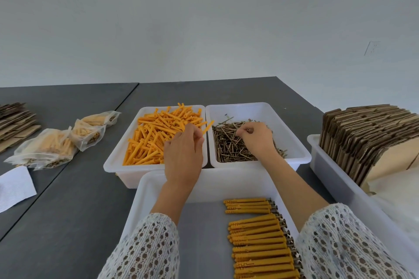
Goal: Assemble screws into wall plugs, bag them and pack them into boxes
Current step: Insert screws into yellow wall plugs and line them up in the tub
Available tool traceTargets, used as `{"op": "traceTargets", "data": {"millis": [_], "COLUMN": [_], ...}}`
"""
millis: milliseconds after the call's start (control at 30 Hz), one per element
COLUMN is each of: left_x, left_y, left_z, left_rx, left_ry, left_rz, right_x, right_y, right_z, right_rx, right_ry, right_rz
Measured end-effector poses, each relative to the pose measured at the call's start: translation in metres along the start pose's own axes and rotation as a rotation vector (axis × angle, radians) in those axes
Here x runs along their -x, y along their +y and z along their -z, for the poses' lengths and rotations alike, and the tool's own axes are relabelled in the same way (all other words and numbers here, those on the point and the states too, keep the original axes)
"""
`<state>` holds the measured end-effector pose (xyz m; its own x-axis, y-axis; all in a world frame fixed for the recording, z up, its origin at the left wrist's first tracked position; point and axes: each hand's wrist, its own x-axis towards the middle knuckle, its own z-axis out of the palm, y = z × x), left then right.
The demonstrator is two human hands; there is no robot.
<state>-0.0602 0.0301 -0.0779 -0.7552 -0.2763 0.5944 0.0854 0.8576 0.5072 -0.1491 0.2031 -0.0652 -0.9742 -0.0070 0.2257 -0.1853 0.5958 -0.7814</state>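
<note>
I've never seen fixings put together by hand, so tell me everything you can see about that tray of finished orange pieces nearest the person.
The near tray is a white, smooth, plastic-looking bin with a raised rim and a grey-looking floor, sitting on the dark grey table in front of the two supply bins. Along its right side lie the assembled plugs, orange with a metal screw head at each right end, in neat parallel rows: a small group of four, then a longer stack. Its left half is bare. Both forearms in white lace sleeves reach over it.

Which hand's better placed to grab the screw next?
Right. The right hand is already down in the screw bin, fingers curled among the screws. The left hand is busy pinching an orange plug.
</note>
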Motion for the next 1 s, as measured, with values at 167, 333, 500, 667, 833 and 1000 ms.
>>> {"op": "traceTargets", "data": {"millis": [167, 333, 500, 667, 833, 1000], "left_x": [0.000, -0.002, -0.002, -0.002, -0.006, -0.002], "left_y": [-0.002, -0.006, -0.008, -0.004, 0.004, 0.004], "left_z": [-0.002, -0.005, -0.005, -0.003, -0.005, -0.009], "left_rx": [0.082, 0.063, 0.031, 0.209, 0.457, 0.260], "left_ry": [-0.008, -0.077, -0.077, -0.012, 0.101, -0.047], "left_rz": [-0.007, -0.026, -0.021, -0.017, 0.004, -0.186], "right_x": [0.006, 0.017, 0.024, 0.022, 0.022, 0.028], "right_y": [-0.011, -0.027, -0.029, -0.029, -0.030, -0.040], "right_z": [0.005, 0.005, 0.003, 0.003, 0.002, -0.001], "right_rx": [-0.662, -0.879, -0.817, -0.780, -0.737, -0.675], "right_ry": [-0.025, -0.094, -0.044, 0.015, 0.026, 0.031], "right_rz": [-0.215, -0.169, -0.159, -0.194, -0.140, 0.065]}}
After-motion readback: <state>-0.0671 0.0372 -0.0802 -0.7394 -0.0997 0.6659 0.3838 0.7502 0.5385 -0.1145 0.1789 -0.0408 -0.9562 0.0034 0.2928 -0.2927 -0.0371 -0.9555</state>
